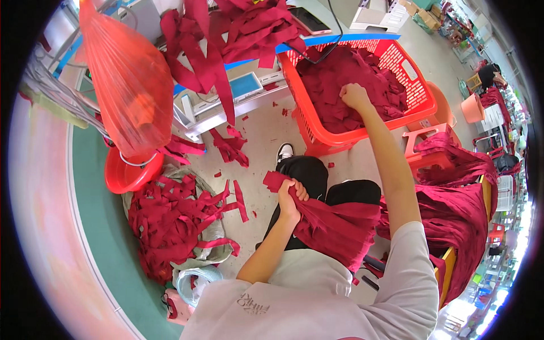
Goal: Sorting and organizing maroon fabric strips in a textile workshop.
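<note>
My left hand [290, 197] is closed round a bunched dark red cloth [340, 221]. The cloth fans out across my lap, and a folded end of it sticks out past my fingers. With my arm stretched forward, my right hand [355, 97] is curled into a fist over the red plastic basket [340, 136]. Dark red cloth pieces [340, 71] fill that basket in a loose heap beneath the fist. Whether a piece is caught in those fingers cannot be made out.
Red strips [249, 34] hang over the worktable's edge, near a phone [309, 20]. An orange plastic bag [127, 85] hangs at left above a red basin [133, 173]. Below lies a sack heaped with red scraps [170, 226]. More red cloth [447, 221] is draped at my right.
</note>
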Demonstrator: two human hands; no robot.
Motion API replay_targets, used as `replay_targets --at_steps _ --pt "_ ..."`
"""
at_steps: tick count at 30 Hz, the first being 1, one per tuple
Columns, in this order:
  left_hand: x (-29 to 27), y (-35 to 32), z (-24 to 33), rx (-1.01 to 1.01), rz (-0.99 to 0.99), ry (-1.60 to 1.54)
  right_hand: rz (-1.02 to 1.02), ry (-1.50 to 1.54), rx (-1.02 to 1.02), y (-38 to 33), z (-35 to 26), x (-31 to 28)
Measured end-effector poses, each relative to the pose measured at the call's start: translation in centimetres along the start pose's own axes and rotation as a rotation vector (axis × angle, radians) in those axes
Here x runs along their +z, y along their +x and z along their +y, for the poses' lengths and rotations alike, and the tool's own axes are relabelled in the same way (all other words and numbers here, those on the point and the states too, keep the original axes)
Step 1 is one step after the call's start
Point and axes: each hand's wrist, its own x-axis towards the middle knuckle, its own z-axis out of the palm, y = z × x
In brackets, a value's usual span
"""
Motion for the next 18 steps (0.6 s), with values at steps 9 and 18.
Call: replay_targets --at_steps 9,18 --pt "0.0 -0.3 0.9 -0.043 -0.010 -0.016 0.245 1.193 -0.530 -17.1 -9.0 -22.0" --pt "6.0 -5.1 1.4 -0.222 -0.596 -0.100 -0.415 1.176 -0.817 -34.1 -7.8 -14.3"
